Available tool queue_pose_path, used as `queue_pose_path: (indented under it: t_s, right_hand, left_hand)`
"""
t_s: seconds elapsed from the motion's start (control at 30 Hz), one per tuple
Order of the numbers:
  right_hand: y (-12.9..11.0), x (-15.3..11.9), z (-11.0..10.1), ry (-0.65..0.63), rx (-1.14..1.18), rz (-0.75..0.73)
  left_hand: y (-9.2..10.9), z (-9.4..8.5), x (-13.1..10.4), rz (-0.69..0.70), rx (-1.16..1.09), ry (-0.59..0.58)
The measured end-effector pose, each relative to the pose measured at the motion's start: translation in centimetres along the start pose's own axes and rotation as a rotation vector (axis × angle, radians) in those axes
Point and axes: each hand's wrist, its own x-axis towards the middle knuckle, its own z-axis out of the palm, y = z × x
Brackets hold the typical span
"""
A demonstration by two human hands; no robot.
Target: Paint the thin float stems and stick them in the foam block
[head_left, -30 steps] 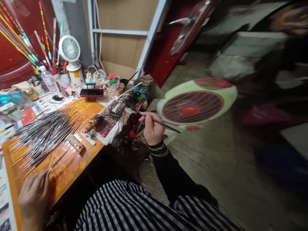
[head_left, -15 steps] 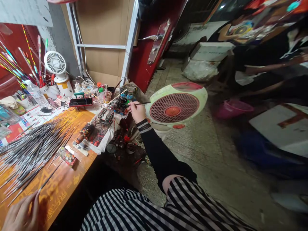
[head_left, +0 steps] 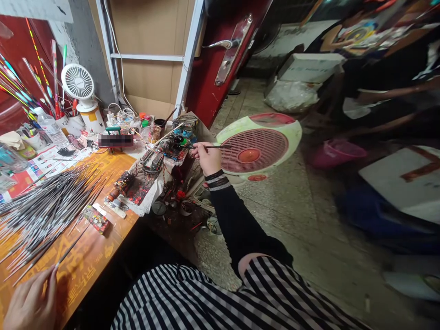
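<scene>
I have the left grip (head_left: 32,298) pinched on a rod (head_left: 73,246) ahead of it; the rod slants forward and right, far end near the block (head_left: 96,220), that hand palm-down over the desk (head_left: 85,263). My right grip (head_left: 209,159) pinches a stick (head_left: 222,146), nearly level and crosswise, reaching rightward past the grip, the arm (head_left: 240,229) stretched forward.

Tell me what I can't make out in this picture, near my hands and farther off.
In the head view:
- Thin rod: near end hidden by the left hand, whose wrist the bottom edge cuts off.
- Dark stick in the right hand: far tip too small to tell.
- Pile of rods: overlap hides their number.
- Another person's arm, far right: blurred.
</scene>
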Motion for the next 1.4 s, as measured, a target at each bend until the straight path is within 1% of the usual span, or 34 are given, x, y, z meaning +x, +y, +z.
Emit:
queue_pose_path:
  t_s: [0.1, 0.17, 0.23, 0.4, 0.5, 0.53, 0.57, 0.6, 0.67, 0.7, 0.73, 0.77, 0.8, 0.83, 0.87, 0.9, 0.97, 1.0, 1.03, 1.1, 1.2, 1.3, 1.4]
  right_hand:
    - [-0.2, -0.4, -0.1, -0.063, -0.006, -0.060]
    - [-0.2, -0.7, 0.0, -0.128, -0.019, -0.079]
    - [-0.2, -1.0, 0.1, -0.156, -0.029, -0.074]
    - [-0.4, -1.3, -0.1, -0.079, -0.004, -0.010]
    - [-0.8, -1.8, -0.8, -0.017, -0.020, 0.022]
    - [-0.9, -2.1, -1.0, 0.022, -0.025, 0.028]
    - [-1.1, -2.6, -1.2, 0.081, -0.019, 0.026]
    - [-1.2, -3.4, -1.2, 0.104, -0.003, 0.025]
    - [-1.6, -5.6, -0.7, 0.111, 0.048, 0.019]
    - [-1.8, -7.2, -0.3, 0.184, 0.111, -0.033]
    - [-2.3, -9.1, 0.1, 0.182, 0.179, -0.086]
    - [-2.8, -11.4, 0.7, 0.228, 0.230, -0.162]
    - [-3.5, -13.9, 1.2, 0.200, 0.249, -0.216]
    - [-4.4, -16.5, 1.8, 0.084, 0.217, -0.265]
    - [-5.3, -19.3, 2.4, -0.040, 0.166, -0.366]
    - [-6.3, -22.0, 3.1, -0.225, 0.147, -0.482]
    - [-8.1, -27.0, 4.6, -0.523, 0.244, -0.654]
    - [-8.9, -29.2, 5.5, -0.646, 0.303, -0.728]
    - [-9.5, -31.2, 6.4, -0.732, 0.347, -0.772]
    - [-10.3, -34.3, 8.2, -0.803, 0.437, -0.804]
    - [-10.4, -36.9, 10.0, -0.847, 0.483, -0.854]
    - [-10.0, -37.8, 10.7, -0.846, 0.460, -0.889]
    - [-9.8, -38.0, 10.8, -0.842, 0.432, -0.887]
  left_hand:
    - [0.4, -0.1, 0.2, 0.063, 0.158, -0.006]
    - [0.5, -0.1, 0.2, 0.083, 0.182, 0.001]
    - [0.5, -0.1, 0.3, 0.107, 0.189, 0.015]
    - [0.3, 0.1, 0.5, 0.166, 0.196, 0.077]
    - [1.0, 0.1, 0.7, 0.163, 0.189, 0.085]
    - [1.4, 0.1, 0.6, 0.156, 0.181, 0.079]
    - [1.8, 0.0, 0.6, 0.139, 0.175, 0.071]
    - [2.1, 0.0, 0.5, 0.111, 0.165, 0.062]
    - [2.8, -0.1, 0.4, 0.066, 0.148, 0.039]
    - [3.0, -0.1, 0.3, 0.044, 0.137, 0.032]
    - [3.2, -0.1, 0.2, 0.029, 0.129, 0.025]
    - [3.3, -0.1, 0.1, 0.018, 0.126, 0.022]
    - [3.5, -0.1, 0.0, 0.010, 0.128, 0.020]
    - [3.5, -0.1, 0.0, 0.007, 0.132, 0.019]
    - [3.6, -0.1, -0.1, 0.007, 0.136, 0.018]
    - [3.6, -0.1, -0.2, 0.007, 0.139, 0.017]
    - [3.7, -0.2, -0.3, 0.006, 0.141, 0.017]
    - [3.7, -0.2, -0.3, 0.005, 0.139, 0.016]
    - [3.7, -0.3, -0.3, 0.005, 0.136, 0.014]
    - [3.7, -0.3, -0.3, 0.010, 0.130, 0.016]
    - [3.8, -0.2, -0.3, 0.018, 0.131, 0.026]
    - [3.9, -0.1, -0.4, 0.014, 0.126, 0.032]
    - [3.9, -0.1, -0.4, 0.004, 0.106, 0.029]
